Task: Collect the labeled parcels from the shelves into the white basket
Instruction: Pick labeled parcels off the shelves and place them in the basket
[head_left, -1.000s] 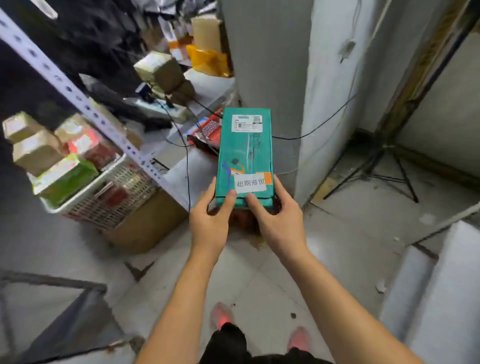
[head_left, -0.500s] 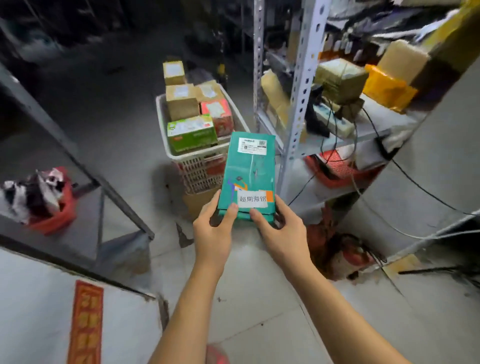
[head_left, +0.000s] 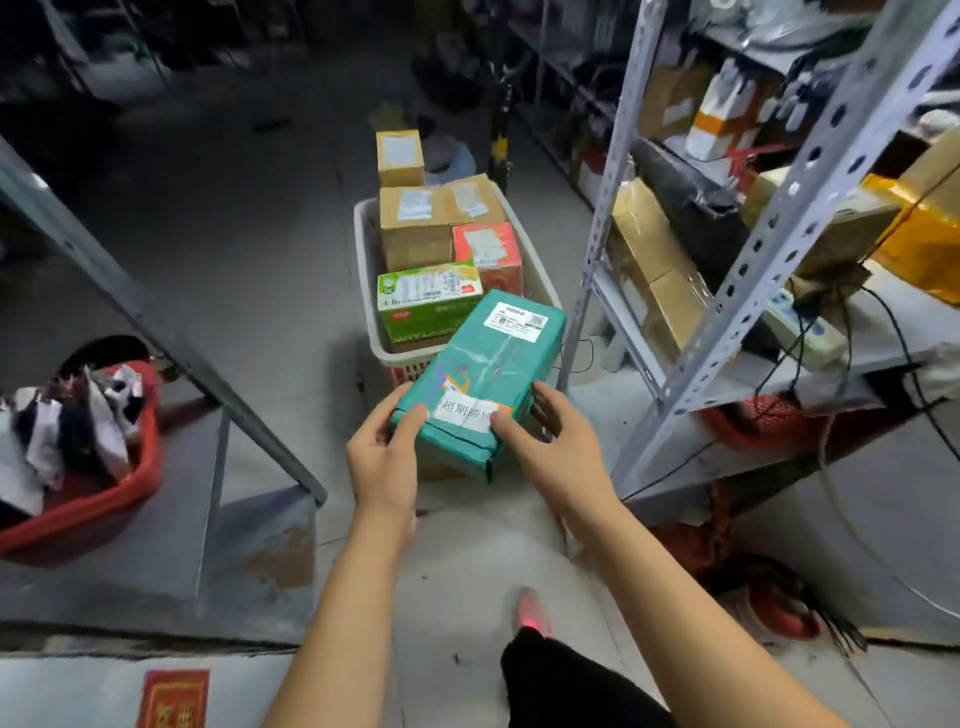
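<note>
**Left hand** (head_left: 382, 457): gripping the near left corner of the teal parcel (head_left: 483, 374), thumb on top beside the white sticker, fingers underneath.

**Right hand** (head_left: 556, 452): gripping the near right corner, thumb on the sticker's other end, fingers curled along the side.

**Teal parcel:** oblong, wrapped, held between both hands and angled to the right. Shipping label at the far end. Far end overlapping the near right corner of the white basket (head_left: 363, 270); seemingly above the rim, not yet set down.

**White basket:** on the floor just beyond the hands, beside the foot of the metal shelf (head_left: 779, 249). Contents, all labelled:
- green carton (head_left: 426, 301) at the near edge
- red carton (head_left: 488, 254) behind it, toward the right edge
- two brown cartons (head_left: 415, 228) at the far edge
- small brown carton (head_left: 400, 158) at or beyond the far edge; inside or behind, not determinable

**Progress, as judged:** well under way. Several parcels in, this one about to go in. Little free room, so probably on top of the green carton.

**Remaining:** tan cartons (head_left: 649, 244), a black-wrapped bundle (head_left: 691, 208) and a yellow-wrapped parcel (head_left: 919, 244) on the shelf. Number due for collection not determinable.

**Elsewhere:** red tub (head_left: 104, 493) of crumpled wrappings, far left.
</note>
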